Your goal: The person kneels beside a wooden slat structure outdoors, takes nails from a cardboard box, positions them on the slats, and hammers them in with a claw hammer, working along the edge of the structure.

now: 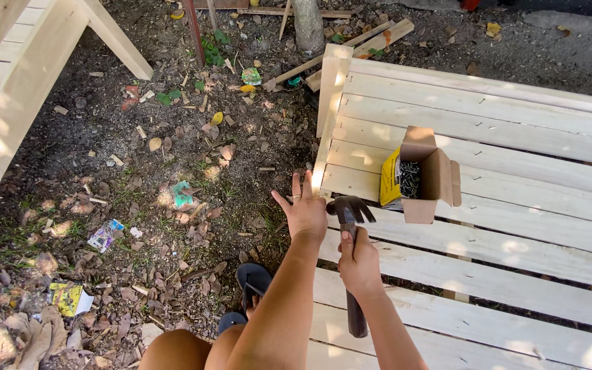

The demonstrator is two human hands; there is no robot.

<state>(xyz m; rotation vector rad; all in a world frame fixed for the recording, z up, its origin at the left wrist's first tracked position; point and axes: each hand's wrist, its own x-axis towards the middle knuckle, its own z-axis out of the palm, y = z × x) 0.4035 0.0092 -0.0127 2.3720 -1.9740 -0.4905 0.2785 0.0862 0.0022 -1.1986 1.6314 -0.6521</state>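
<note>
Wooden pallet (488,130) bears open nail box (419,175); hammer (351,240) seemingly just beside.

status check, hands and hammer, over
Left hand open, fingers spread at the slat frame edge. Right hand gripping claw hammer, head near left hand. Open box of nails close by.

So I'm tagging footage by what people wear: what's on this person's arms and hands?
Both forearms are bare, with no sleeves in view and no gloves. The left hand has a thin ring on one finger. The right hand shows no ring, watch or band that I can make out. No wristbands or bracelets on either wrist.
</note>
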